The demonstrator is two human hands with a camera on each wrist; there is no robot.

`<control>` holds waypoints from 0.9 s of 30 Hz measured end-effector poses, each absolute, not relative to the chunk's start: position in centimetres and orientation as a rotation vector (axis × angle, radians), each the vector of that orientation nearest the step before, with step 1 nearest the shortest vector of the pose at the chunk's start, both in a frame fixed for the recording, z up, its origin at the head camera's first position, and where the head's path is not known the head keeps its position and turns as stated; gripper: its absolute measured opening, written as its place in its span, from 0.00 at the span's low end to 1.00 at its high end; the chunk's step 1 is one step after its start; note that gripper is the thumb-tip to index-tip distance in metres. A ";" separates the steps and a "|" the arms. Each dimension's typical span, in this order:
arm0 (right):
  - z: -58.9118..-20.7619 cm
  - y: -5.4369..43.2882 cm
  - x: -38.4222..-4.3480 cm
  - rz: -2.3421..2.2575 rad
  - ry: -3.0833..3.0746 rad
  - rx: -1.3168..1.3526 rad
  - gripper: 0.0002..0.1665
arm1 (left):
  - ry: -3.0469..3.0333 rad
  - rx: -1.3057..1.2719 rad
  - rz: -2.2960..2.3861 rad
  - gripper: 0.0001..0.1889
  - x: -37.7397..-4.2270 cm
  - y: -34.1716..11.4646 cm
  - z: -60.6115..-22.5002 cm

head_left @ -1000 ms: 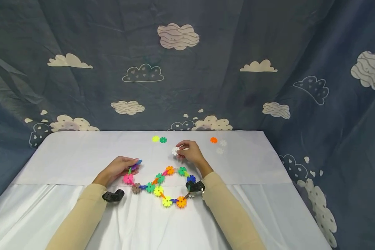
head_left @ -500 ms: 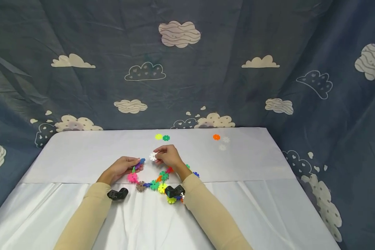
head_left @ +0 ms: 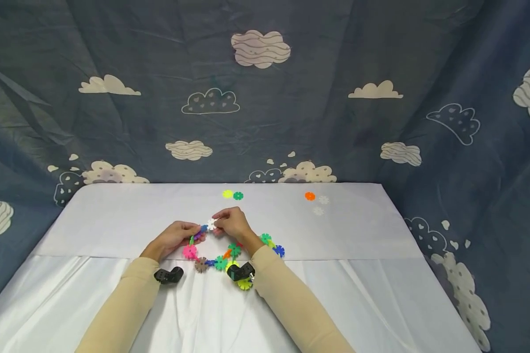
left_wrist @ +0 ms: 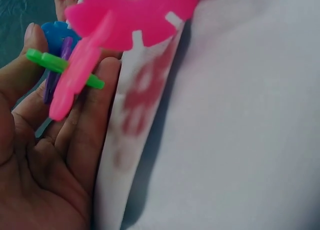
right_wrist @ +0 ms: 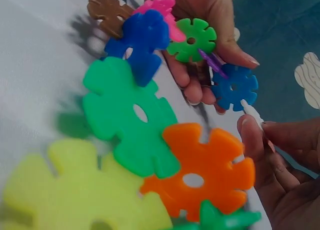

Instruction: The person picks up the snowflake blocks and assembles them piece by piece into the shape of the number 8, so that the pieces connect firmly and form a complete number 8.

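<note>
My left hand (head_left: 173,239) holds one end of a chain of slotted plastic snowflake discs, with the purple disc (right_wrist: 213,63) and blue disc (right_wrist: 234,88) at its fingers. A white snowflake disc (head_left: 211,224) is pinched between thumb and fingers of my right hand (head_left: 233,223). In the right wrist view its edge meets the slotted rim of the blue disc. Behind the purple disc come a green disc (right_wrist: 192,39) and a pink disc (left_wrist: 130,20), then a brown disc (head_left: 201,265). My right forearm hides part of the chain's loop.
Yellow (head_left: 227,194) and green (head_left: 238,195) loose discs lie at the back of the white-covered table (head_left: 357,230). Farther right are an orange disc (head_left: 309,196) and two pale discs (head_left: 324,199). A dark cloud-print curtain (head_left: 291,117) hangs behind.
My right hand has moved left with the white disc, bringing it against the blue disc at the chain's end. My left hand keeps its hold and has barely shifted.
</note>
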State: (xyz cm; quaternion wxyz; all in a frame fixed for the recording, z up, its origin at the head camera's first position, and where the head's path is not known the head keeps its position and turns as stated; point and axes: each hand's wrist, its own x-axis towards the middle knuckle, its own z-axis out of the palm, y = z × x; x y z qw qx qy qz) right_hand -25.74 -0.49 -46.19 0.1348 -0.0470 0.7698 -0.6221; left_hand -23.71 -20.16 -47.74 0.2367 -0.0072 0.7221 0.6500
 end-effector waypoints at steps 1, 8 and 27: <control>-46.2 -0.5 -25.7 -1.805 2.230 -0.131 0.08 | 1.990 -0.016 1.783 0.19 -23.7 -20.1 -47.8; -46.2 -0.8 -25.4 -1.819 2.265 -0.091 0.07 | 2.027 0.020 1.820 0.17 -23.3 -19.4 -47.8; -46.4 -1.0 -25.8 -1.696 2.246 -0.249 0.10 | 1.961 -0.058 1.754 0.21 -24.1 -20.1 -47.5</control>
